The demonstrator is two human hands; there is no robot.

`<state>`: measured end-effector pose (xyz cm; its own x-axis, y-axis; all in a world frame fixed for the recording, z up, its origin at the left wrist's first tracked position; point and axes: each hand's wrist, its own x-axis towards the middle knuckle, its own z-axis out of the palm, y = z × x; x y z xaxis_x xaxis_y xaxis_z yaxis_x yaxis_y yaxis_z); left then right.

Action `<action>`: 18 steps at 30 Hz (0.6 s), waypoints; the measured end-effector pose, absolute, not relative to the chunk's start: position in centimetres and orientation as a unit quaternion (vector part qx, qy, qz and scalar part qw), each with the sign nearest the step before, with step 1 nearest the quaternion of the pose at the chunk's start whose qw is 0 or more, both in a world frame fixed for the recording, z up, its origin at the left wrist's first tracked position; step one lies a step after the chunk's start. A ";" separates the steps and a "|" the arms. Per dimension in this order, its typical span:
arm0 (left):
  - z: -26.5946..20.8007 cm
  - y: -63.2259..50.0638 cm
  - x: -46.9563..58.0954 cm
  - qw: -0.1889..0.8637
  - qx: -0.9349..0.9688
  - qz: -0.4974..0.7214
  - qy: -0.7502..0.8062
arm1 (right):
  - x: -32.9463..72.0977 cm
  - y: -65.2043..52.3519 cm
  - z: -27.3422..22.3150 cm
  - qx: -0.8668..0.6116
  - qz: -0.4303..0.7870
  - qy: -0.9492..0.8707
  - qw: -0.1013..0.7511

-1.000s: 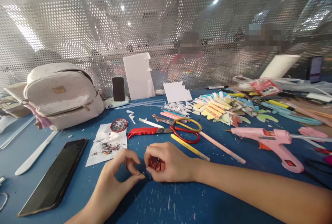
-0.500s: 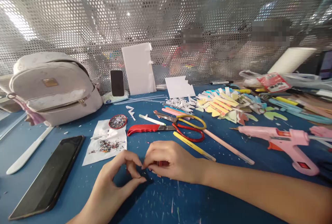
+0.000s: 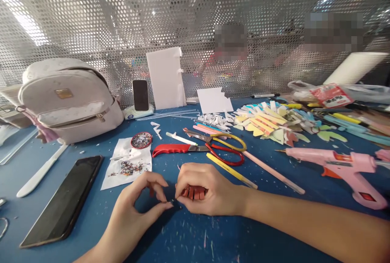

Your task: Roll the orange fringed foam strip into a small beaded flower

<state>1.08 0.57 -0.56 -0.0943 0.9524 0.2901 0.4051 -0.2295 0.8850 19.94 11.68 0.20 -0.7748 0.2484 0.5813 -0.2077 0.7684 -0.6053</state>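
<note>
Near the middle of the table, my left hand (image 3: 137,210) is bent into a pinch, thumb and a fingertip together, with tiny pale specks at the tips. Whatever it grips is too small to name. Just to its right, my right hand (image 3: 210,190) has its fingers curled round a small reddish slatted piece (image 3: 195,193), mostly hidden by the fingers. A narrow gap separates the two hands. Behind them lie a red-handled knife (image 3: 170,149), scissors (image 3: 228,159) with red and yellow handles, and a yellow pen (image 3: 227,167). White paper (image 3: 122,145) holding colourful bits and a round red-rimmed dish (image 3: 141,140) sit beyond my left hand.
At left are a black phone (image 3: 62,202), a white plastic knife (image 3: 41,173) and a pale backpack (image 3: 70,100). Paper scraps (image 3: 265,122) spread at the back right, before a pink glue gun (image 3: 335,163). A perforated metal panel (image 3: 183,11) stands behind.
My hands have drawn slightly apart. My right hand has turned, showing more of the reddish piece, and a left fingertip has closed onto the thumb. The whole view has shifted a little.
</note>
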 end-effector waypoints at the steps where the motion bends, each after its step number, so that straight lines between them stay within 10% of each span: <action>1: -0.5 0.6 1.1 0.286 0.606 0.491 0.556 | 20.0 11.7 0.3 -0.014 0.344 -0.875 0.339; 18: 0.2 0.8 0.6 0.347 0.564 0.495 0.563 | 20.1 11.4 1.0 -0.031 0.396 -0.829 0.393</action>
